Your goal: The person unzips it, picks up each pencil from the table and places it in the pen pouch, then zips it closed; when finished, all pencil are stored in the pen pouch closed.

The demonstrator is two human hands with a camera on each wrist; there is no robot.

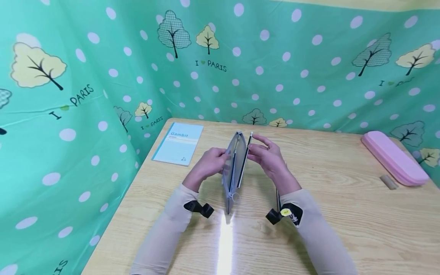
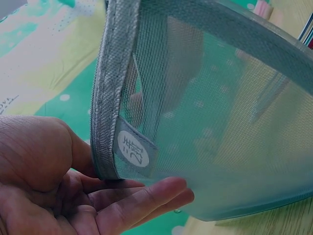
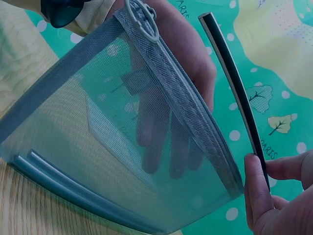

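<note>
Left hand (image 1: pixel 212 162) pinches mesh pouch (image 3: pixel 115 152); right hand (image 1: pixel 269 156) pinches pencil (image 3: pixel 238 93) beside it. Sticks (image 1: pixel 233 168) inside, probably pencils.

The notebook (image 1: pixel 178 142) lies far left on the surface (image 1: pixel 343 229); the pouch (image 3: pixel 112 152), sticks (image 1: pixel 233 166) inside, is between the hands (image 1: pixel 212 162), a pencil (image 1: pixel 244 164) just to its right. Far right lies the pencil case (image 1: pixel 395 158), a block (image 1: pixel 389 182) at its near left. The curtain (image 1: pixel 240 84) hangs behind.
</note>
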